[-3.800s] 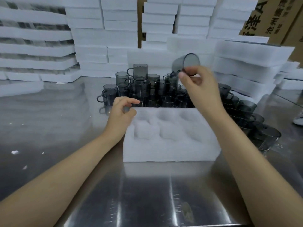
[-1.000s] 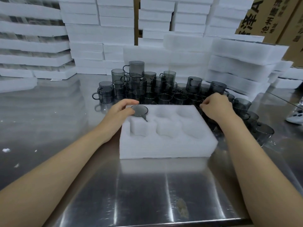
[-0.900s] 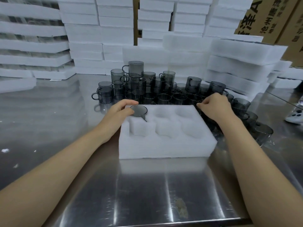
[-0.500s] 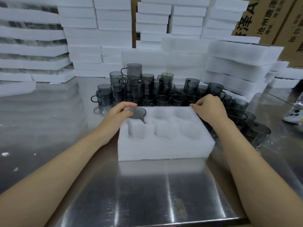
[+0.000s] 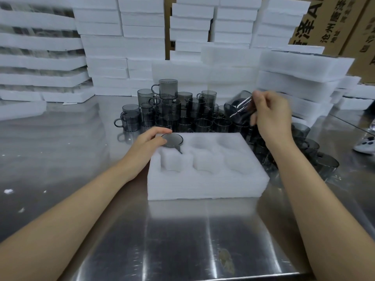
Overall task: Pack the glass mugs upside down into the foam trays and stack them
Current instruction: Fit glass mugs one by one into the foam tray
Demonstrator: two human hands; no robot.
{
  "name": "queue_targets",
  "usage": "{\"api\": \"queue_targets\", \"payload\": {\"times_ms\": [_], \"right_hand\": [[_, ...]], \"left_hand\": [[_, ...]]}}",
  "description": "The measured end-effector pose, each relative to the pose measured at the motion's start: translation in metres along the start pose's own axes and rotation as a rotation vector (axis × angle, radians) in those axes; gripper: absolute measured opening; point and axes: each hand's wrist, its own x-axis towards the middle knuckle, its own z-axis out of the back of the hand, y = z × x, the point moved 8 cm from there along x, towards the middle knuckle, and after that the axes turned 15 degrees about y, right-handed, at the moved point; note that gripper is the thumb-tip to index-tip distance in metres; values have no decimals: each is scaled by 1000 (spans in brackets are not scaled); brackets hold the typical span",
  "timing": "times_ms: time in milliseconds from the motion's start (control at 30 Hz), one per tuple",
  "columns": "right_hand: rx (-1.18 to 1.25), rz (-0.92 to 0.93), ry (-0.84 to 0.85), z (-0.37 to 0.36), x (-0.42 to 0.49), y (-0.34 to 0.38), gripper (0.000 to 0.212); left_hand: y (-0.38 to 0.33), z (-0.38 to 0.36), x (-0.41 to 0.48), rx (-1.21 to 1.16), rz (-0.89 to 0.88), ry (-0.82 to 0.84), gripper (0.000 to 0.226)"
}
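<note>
Right hand point(image 5: 272, 116), grip clamped on tilted mug point(image 5: 239, 107): invert fully, seat beside packed mug point(image 5: 172, 139); left hand point(image 5: 148, 145), loose-fingered, rests on tray point(image 5: 203, 185).

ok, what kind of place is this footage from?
Probably a packing station in a glassware factory or warehouse: stacks of white foam trays along the back, dozens of loose grey glass mugs on a steel table, and printed cardboard cartons behind.

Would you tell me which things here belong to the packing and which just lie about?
Job in hand: foam tray; upside-down mug in its far-left pocket; lifted mug in the right hand; left hand; loose mugs behind; spare tray stacks.
Lying about: cardboard boxes; white device, right edge; foam crumbs.
</note>
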Motion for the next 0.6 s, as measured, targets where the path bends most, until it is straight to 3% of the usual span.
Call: {"api": "queue_targets", "payload": {"times_ms": [200,300,433,600], "right_hand": [[304,-37,252,-29,-2,-3,46],[285,21,333,-35,-3,4,41],[215,101,450,-48,-6,9,17],[297,111,570,-61,-11,12,25]], "left_hand": [[1,-1,0,-7,21,9,28],[0,-2,-1,-9,15,21,28],[2,-1,0,-12,25,27,30],[3,-1,1,0,24,37,30]]}}
